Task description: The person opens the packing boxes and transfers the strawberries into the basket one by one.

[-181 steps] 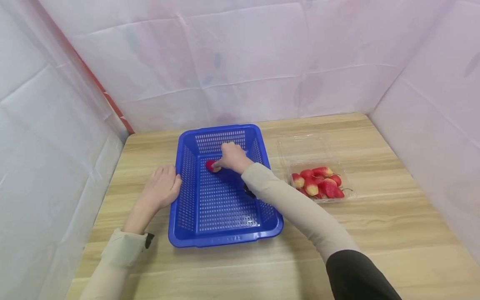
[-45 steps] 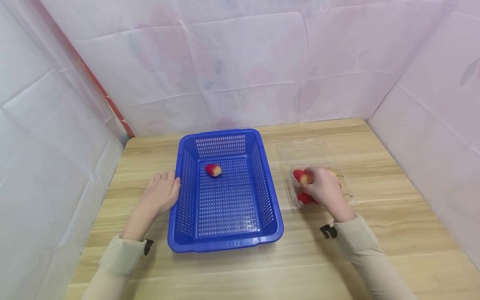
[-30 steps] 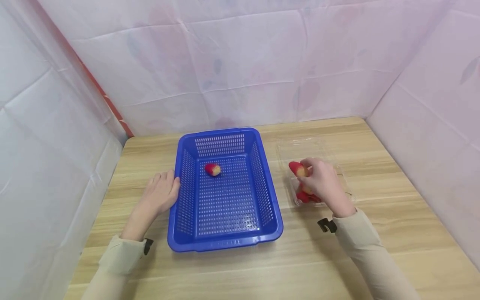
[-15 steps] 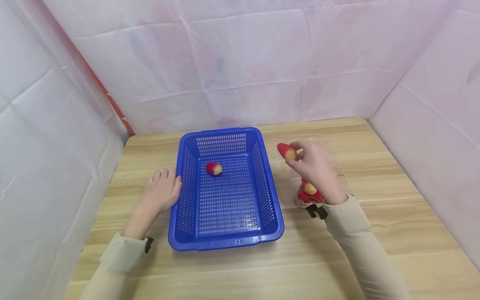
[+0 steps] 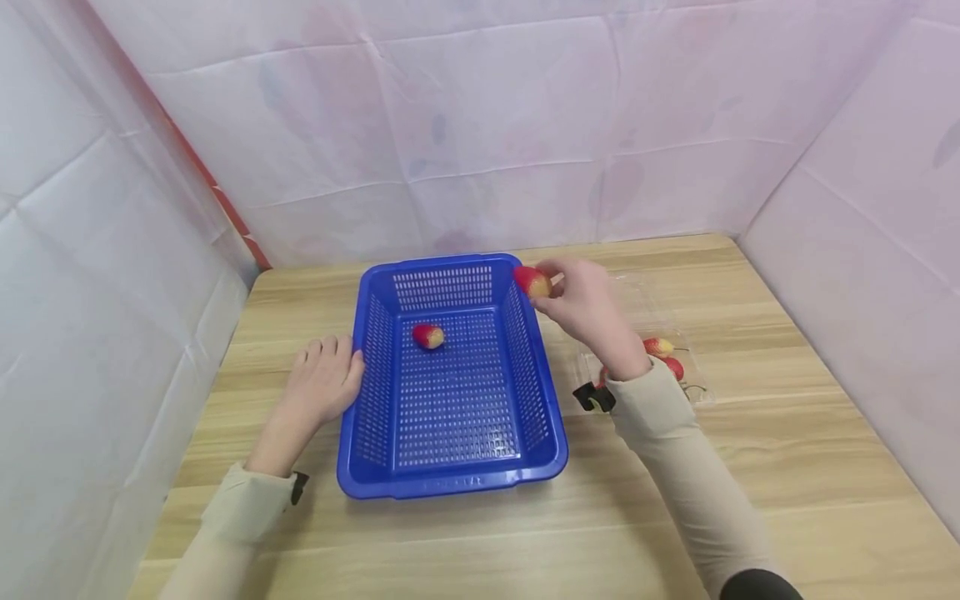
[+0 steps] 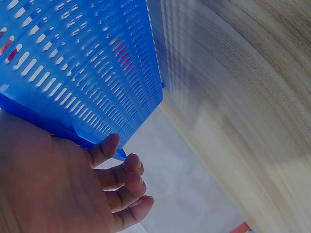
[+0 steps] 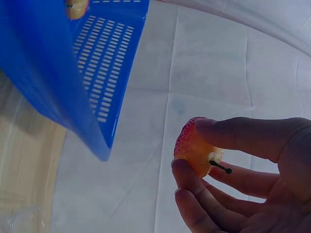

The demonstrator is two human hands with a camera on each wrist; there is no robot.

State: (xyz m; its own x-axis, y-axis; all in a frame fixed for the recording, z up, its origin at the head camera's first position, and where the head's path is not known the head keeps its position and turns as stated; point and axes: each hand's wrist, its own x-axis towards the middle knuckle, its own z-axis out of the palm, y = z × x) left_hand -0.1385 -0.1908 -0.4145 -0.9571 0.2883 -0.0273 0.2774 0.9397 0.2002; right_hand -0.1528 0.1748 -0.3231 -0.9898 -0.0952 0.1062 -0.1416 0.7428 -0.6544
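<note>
On my feed the held strawberry (image 5: 534, 282) sits at the one-o'clock corner of the blue basket (image 5: 450, 482); its long axis runs roughly ten to four, red tip outward; the basket's middle lies between seven and eight o'clock from it; the right hand (image 5: 587, 307), much the nearer, pinches it between thumb and fingers at its own ten o'clock; the left hand (image 5: 318, 383), fingers loose, touches the nine-o'clock rim.
</note>
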